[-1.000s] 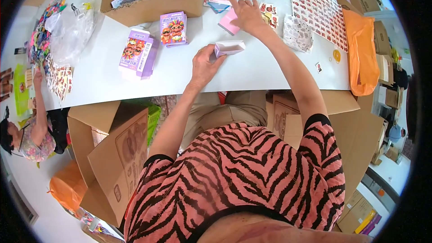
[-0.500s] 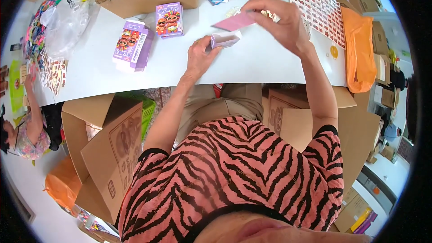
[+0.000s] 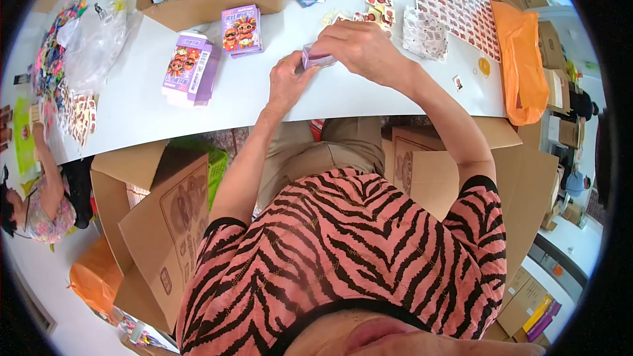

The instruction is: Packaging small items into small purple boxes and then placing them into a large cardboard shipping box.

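The left hand [image 3: 287, 86] is curled in a pinch, thumb on its near side, its forearm [image 3: 239, 161] slanting down and left from the grip. Just right of that grip, the right hand [image 3: 369, 54] arches over, fingers bent leftward, their tips partly hidden; the right forearm [image 3: 455, 122] runs back rightward to a bent elbow.

Smooth paperboard box [image 3: 321, 62], matt cardboard carton [image 3: 198, 8], crinkled plastic bag [image 3: 521, 66].
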A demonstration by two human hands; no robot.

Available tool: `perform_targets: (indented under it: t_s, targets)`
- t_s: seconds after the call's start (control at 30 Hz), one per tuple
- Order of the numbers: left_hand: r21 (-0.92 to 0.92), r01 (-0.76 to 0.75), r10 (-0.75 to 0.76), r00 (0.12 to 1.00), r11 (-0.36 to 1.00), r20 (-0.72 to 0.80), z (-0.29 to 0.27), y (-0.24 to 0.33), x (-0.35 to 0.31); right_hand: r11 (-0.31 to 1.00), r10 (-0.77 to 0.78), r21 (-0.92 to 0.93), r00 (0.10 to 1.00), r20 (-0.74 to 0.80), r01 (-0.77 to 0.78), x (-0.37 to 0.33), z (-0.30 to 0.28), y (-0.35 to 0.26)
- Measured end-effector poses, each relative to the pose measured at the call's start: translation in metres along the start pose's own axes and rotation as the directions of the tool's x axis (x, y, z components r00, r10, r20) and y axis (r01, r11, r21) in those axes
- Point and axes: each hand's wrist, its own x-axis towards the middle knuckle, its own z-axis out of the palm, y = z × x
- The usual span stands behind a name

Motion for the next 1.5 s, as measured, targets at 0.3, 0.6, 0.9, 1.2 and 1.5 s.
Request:
perform_targets:
  t_s: [0.3, 0.6, 0.9, 1.2, 1.5]
  targets:
    - [0.085, -0.036, 0.037, 0.999, 0.996, -0.004, -0.001, 0.0, 0.0, 0.989, -0.031, -0.137, 0.992, 0.119, 0.047, -0.005, 0.018, 0.002]
    - [-0.018, 0.021, -0.021, 1.0, 1.0, -0.004, 0.003, -0.003, -0.002, 0.982, 0.156, 0.088, 0.982, 0.11, -0.166, -0.021, 0.032, -0.005]
    - [0.092, -0.028, 0.026, 0.999, 0.995, 0.028, 0.0, -0.008, -0.004, 0.937, 0.347, 0.118, 0.919, -0.19, -0.329, -0.041, -0.02, 0.027]
    - [-0.014, 0.036, -0.036, 0.999, 0.999, -0.004, 0.003, 0.0, -0.002, 0.726, 0.646, -0.413, 0.75, 0.139, -0.549, -0.1, 0.004, 0.127]
    - [-0.021, 0.031, -0.032, 0.999, 0.999, -0.028, 0.007, -0.014, -0.006, 0.733, 0.599, -0.438, 0.799, 0.052, -0.521, -0.11, 0.032, 0.149]
